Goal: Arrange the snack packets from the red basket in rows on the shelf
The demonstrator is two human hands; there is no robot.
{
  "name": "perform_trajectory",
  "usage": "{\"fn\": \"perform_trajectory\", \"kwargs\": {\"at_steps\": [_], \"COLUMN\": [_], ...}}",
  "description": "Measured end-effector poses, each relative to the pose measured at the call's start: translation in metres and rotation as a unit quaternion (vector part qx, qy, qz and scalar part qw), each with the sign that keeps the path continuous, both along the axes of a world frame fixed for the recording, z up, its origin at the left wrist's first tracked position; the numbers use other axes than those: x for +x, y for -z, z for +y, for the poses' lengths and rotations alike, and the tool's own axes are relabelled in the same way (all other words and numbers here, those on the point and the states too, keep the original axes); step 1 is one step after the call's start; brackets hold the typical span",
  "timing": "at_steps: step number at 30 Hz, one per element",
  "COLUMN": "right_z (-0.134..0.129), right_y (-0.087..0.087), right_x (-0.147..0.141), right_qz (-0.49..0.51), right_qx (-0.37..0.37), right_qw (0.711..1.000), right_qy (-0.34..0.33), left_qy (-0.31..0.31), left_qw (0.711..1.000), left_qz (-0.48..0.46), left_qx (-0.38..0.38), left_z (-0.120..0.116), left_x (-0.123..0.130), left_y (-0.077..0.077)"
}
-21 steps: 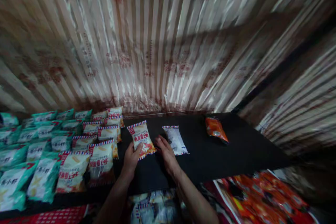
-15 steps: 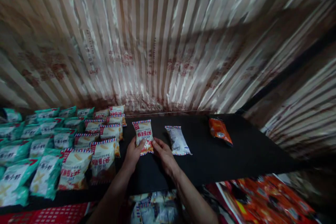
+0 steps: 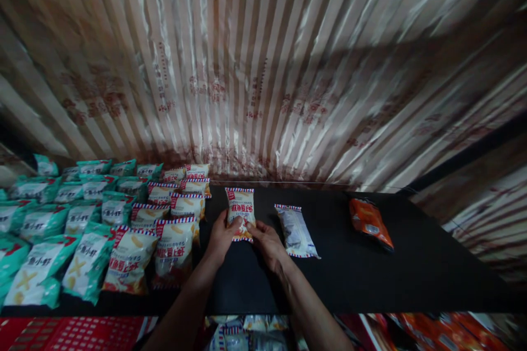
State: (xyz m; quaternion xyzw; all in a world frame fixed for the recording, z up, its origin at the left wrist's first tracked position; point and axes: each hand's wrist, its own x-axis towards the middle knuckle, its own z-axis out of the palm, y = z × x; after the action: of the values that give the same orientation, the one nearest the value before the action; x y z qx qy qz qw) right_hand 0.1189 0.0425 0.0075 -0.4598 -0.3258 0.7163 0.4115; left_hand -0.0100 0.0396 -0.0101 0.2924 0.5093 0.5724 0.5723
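A white and red snack bag (image 3: 240,209) with striped ends is held upright between my two hands above the black table (image 3: 251,279). My left hand (image 3: 224,235) grips its lower left side, thumb on the front. At the lower right edge, my right hand (image 3: 265,240) pinches the same bag. Just right of my right hand, a pale silvery bag (image 3: 296,230) with striped ends lies flat on the table. To the left of my left hand stand rows of similar white and red bags (image 3: 173,249).
Teal and white bags (image 3: 84,258) fill the table's left part. An orange bag (image 3: 370,222) lies at the right. Below the front edge are a red basket (image 3: 99,334), more striped bags (image 3: 257,337) and orange packs (image 3: 444,332). Striped sheeting (image 3: 247,66) hangs behind.
The view has shifted, so the table and bags appear further right. Both hands still hold the same bag, with little change in their grip.
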Motion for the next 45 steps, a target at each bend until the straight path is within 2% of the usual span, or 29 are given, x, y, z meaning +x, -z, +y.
{"fn": "perform_trajectory", "kwargs": {"at_steps": [4, 7, 12, 18, 20, 25, 33, 39, 42, 45], "right_z": [0.009, 0.019, 0.041, 0.070, 0.078, 0.090, 0.101, 0.107, 0.105, 0.103], "right_y": [0.005, 0.011, 0.018, 0.024, 0.025, 0.025, 0.034, 0.039, 0.033, 0.027], "right_x": [-0.006, -0.012, -0.029, -0.047, -0.052, -0.060, -0.067, -0.069, -0.070, -0.070], "right_qz": [-0.042, -0.087, -0.138, -0.169, -0.181, -0.243, -0.289, -0.316, -0.386, -0.490], "right_qx": [0.023, 0.052, 0.094, 0.122, 0.134, 0.161, 0.197, 0.217, 0.231, 0.222], "right_qw": [0.998, 0.994, 0.984, 0.976, 0.973, 0.955, 0.936, 0.923, 0.893, 0.843], "right_qy": [0.031, 0.051, 0.066, 0.061, 0.058, 0.047, 0.029, 0.008, -0.002, -0.017], "left_qy": [-0.014, -0.036, -0.108, -0.137, -0.141, -0.122, -0.099, -0.085, -0.081, -0.082], "left_qw": [0.998, 0.988, 0.925, 0.880, 0.870, 0.867, 0.879, 0.870, 0.870, 0.875], "left_qz": [0.052, 0.149, 0.362, 0.445, 0.462, 0.471, 0.455, 0.475, 0.474, 0.466], "left_qx": [0.022, 0.031, 0.044, 0.093, 0.097, 0.104, 0.105, 0.102, 0.103, 0.105], "left_z": [0.009, 0.014, 0.015, 0.019, 0.021, 0.023, 0.024, 0.024, 0.025, 0.026], "left_x": [-0.004, -0.007, -0.007, -0.006, -0.008, -0.011, -0.012, -0.013, -0.013, -0.013], "left_y": [0.012, 0.019, 0.016, 0.022, 0.027, 0.035, 0.038, 0.038, 0.038, 0.040]}}
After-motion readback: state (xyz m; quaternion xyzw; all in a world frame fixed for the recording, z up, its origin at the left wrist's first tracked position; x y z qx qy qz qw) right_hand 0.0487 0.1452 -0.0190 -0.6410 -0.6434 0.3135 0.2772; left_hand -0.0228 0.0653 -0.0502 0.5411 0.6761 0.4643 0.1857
